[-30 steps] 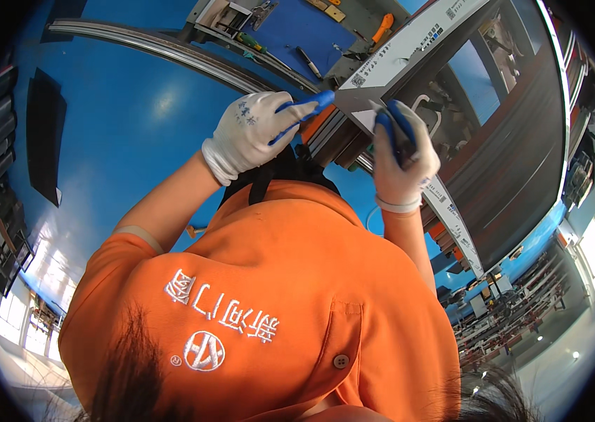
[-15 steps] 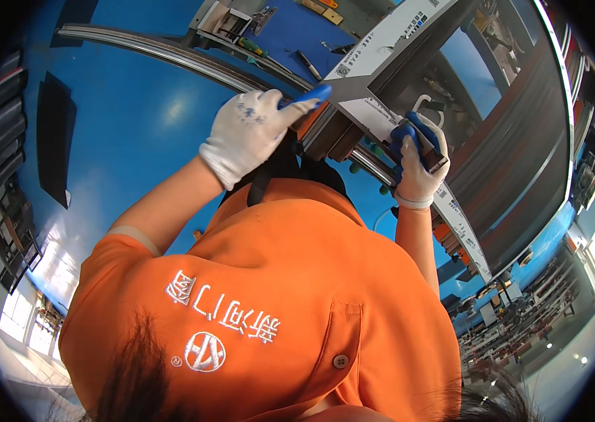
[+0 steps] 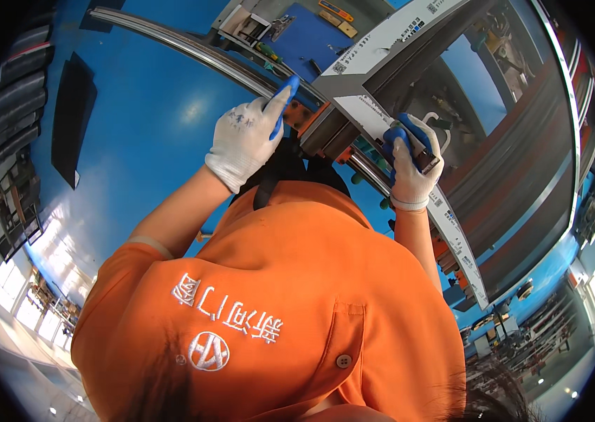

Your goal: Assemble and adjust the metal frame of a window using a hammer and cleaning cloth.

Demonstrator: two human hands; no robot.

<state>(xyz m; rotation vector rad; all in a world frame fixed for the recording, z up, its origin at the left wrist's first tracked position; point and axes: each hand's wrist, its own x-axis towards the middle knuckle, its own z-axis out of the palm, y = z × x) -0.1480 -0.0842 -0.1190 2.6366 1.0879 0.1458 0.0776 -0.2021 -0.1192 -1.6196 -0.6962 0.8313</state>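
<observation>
A grey metal frame with white printed film (image 3: 365, 56) and a dark panel slants across the right side, its mitred corner near the middle. My right hand (image 3: 413, 165), in a white glove with blue coated fingers, is closed around a slim hand tool (image 3: 426, 163) over the frame's near member. The tool has a dark squared end; its exact kind is hidden in the grip. Left of the frame corner, my left hand (image 3: 247, 144), gloved alike, is apart from the frame with one blue-tipped finger stretched out. Its other fingers are partly hidden, and nothing shows in it.
A long metal rail (image 3: 192, 58) crosses the blue surface (image 3: 150, 91) at the left. Beneath the frame corner sits a brown and orange support block (image 3: 325, 133). At the back, a blue mat (image 3: 308, 39) carries hand tools. A white hook-shaped piece (image 3: 441, 121) shows beyond my right hand.
My left hand has drawn back left from the frame corner, its stretched finger turning from rightward to upward. My right hand has shifted slightly left and down along the frame, still gripping the tool.
</observation>
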